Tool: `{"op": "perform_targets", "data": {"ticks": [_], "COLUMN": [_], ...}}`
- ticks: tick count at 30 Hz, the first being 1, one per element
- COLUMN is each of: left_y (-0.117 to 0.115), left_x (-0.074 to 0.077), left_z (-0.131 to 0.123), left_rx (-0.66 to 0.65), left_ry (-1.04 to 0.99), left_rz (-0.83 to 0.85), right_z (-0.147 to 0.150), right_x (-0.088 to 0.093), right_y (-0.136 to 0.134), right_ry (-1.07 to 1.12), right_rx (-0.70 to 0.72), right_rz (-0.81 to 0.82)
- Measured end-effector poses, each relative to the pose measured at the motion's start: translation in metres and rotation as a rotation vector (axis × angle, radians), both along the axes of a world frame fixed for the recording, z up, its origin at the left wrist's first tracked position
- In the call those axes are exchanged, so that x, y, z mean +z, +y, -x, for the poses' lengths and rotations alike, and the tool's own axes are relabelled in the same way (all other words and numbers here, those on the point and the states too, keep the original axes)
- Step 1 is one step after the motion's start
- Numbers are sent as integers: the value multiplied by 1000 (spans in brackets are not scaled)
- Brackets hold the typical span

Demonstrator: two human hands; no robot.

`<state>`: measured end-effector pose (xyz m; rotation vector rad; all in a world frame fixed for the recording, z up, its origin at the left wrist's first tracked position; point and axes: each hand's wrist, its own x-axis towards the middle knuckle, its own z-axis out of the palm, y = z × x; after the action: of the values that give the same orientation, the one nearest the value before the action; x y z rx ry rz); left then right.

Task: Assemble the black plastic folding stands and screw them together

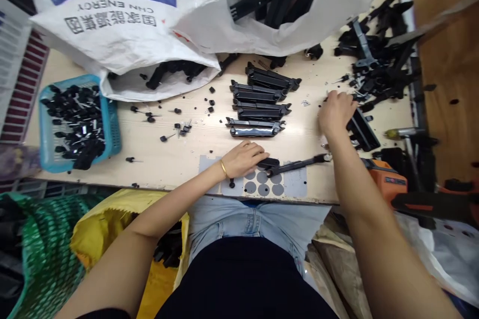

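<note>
My left hand (244, 159) lies low over the table's front, its fingers closed on the end of a short black plastic part (270, 163). Just right of that, a long thin black arm-shaped part (299, 164) rests across a grey sheet with round dark spots (294, 182). Farther right, my right hand (338, 113) is curled down at the tabletop, and its fingertips are partly hidden. A black channel-shaped part (363, 130) lies against its right side; whether the fingers grip it I cannot tell. Between the hands and farther back, several black assembled parts (258, 131) lie in a row.
A blue basket (115, 127) of black-headed pieces stands left. White sacks (123, 42) with black parts cover the back. A heap of black parts (389, 67) lies right, near an orange power tool (387, 175). Loose black-headed pins (149, 119) dot the table. A yellow sack (101, 222) sits below.
</note>
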<state>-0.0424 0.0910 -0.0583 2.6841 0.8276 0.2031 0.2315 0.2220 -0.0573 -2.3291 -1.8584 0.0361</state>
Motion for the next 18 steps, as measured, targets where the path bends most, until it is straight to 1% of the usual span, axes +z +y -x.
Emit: {"op": "perform_targets", "data": {"ticks": [1, 2, 3, 4, 5, 7, 8, 9, 10, 12, 14, 16, 18], "left_y": [1, 3, 5, 9, 15, 31, 41, 52, 62, 78, 83, 76, 59], "left_x": [0, 0, -1, -3, -6, -11, -14, -17, -18, -18, -13, -5, 2], "left_z": [5, 13, 22, 33, 44, 67, 76, 83, 89, 95, 101, 112, 129], "left_rx": [-14, 3, 62, 169, 316, 651, 797, 902, 971, 1047, 1111, 1182, 1246], "left_ry": [-50, -105, -159, -209, -247, -270, -258, -238, -216, -178, -159, -159, -159], "left_rz": [-19, -41, -63, -86, -108, -127, -117, -91, -57, 3, 3, -44, -82], "right_z": [-1, -2, -5, -7, -10, -14, -14, -14, -13, -12, -14, -16, -18], "right_x": [-1, -1, 0, 2, 4, 7, 8, 8, 7, 5, 3, 4, 7], "right_y": [12, 18, 19, 15, 6, -20, -35, -50, -63, -84, -96, -104, -112], "right_ry": [-7, 13, 57, 121, 195, 339, 393, 428, 444, 433, 404, 401, 436], "right_rx": [2, 11, 29, 55, 81, 124, 134, 137, 130, 104, 72, 41, 27], "right_rz": [30, 37, 20, -17, -65, -164, -198, -219, -229, -232, -241, -276, -301]}}
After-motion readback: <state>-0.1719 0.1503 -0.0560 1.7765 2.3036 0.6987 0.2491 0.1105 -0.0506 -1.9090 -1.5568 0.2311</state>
